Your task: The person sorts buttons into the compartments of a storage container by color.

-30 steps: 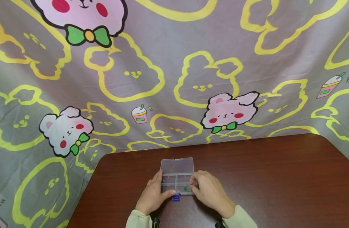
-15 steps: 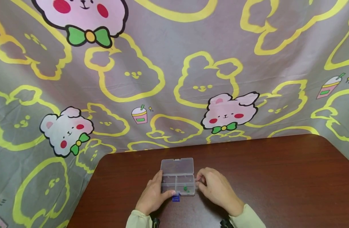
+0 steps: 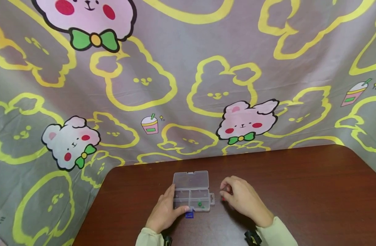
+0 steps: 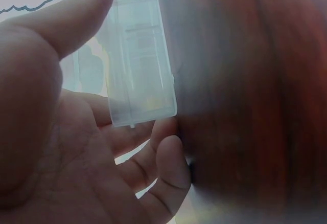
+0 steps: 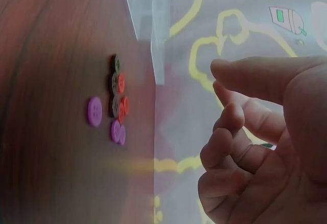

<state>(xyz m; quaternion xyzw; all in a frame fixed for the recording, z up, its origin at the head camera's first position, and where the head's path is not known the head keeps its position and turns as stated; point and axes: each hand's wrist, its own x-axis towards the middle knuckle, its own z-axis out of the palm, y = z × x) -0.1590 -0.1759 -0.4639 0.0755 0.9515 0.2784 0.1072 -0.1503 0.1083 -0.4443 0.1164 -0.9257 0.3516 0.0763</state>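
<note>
A clear plastic compartment box (image 3: 200,210) lies on the table with its see-through lid (image 3: 191,179) swung back. My left hand (image 3: 165,208) grips its left side, thumb at the front edge beside a blue latch (image 3: 189,214). Green buttons (image 3: 199,204) sit in the front right compartment. To the right of the box, my right hand (image 3: 241,198) hovers over the table, fingers loosely curled and nothing visible between them. In the right wrist view, purple buttons (image 5: 94,111), red buttons (image 5: 121,82) and dark buttons (image 5: 115,105) lie in a small group on the wood.
The brown wooden table (image 3: 298,191) extends to both sides of the box. Behind it hangs a grey cloth (image 3: 181,85) printed with yellow outlines and cartoon bears. A hanging tab (image 3: 212,198) juts from the box's right end.
My right hand has moved away from the box's right compartments, out to the right over the table, uncovering the box's end tab. The left hand and the box have stayed put.
</note>
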